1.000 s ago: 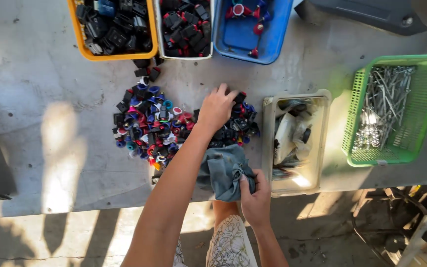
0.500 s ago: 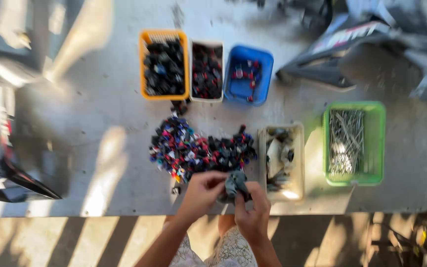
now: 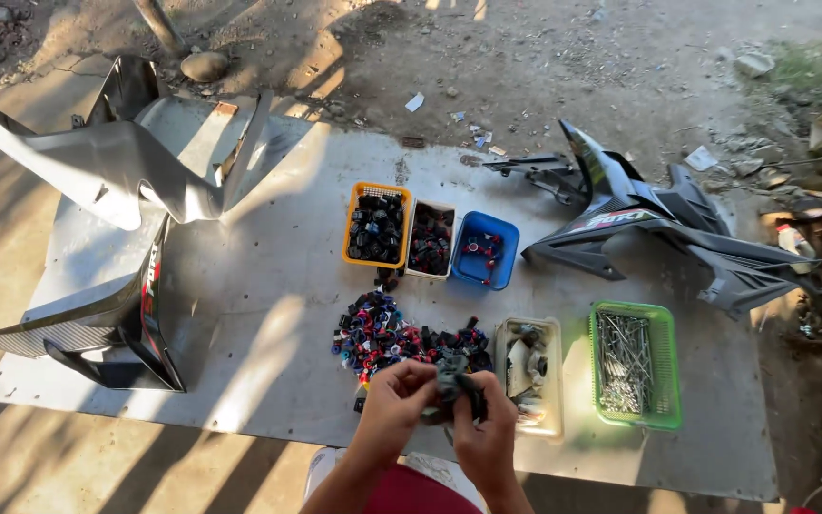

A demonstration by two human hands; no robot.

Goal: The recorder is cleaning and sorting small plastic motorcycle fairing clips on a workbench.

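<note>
- The left hand (image 3: pixel 400 395) and the right hand (image 3: pixel 483 430) meet just this side of the heap of small red, blue and black plastic parts (image 3: pixel 401 338), at the near edge of the flat grey metal bench (image 3: pixel 259 314).
- Both hands are curled around a crumpled grey-blue cloth (image 3: pixel 449 379); the left fingers (image 3: pixel 420 373) pinch something at its top, too small to make out, and the right fingers are wrapped shut on the cloth from below.
- The cloth sits in the air between the hands, just near of the heap and not resting on the bench.
- Just right of the heap stands a cream rectangular plastic tub (image 3: pixel 530 376) of mixed pieces; further right of it, a green plastic mesh basket (image 3: pixel 635 364) of long metal nails or bolts.
- Beyond the heap stand three small bins in a row: an orange one (image 3: pixel 376 227), a white one (image 3: pixel 429 238) and a blue one (image 3: pixel 484 249).
- Far left and far right of the heap lie dark motorcycle fairing panels (image 3: pixel 658 224).
- Risk, as I judge it: a small piece pinched in the cloth could slip and drop past the bench edge onto the dirt, since the hands work right over that edge.
- A sleeve or wrist swung forward could also scatter the loose heap.
</note>
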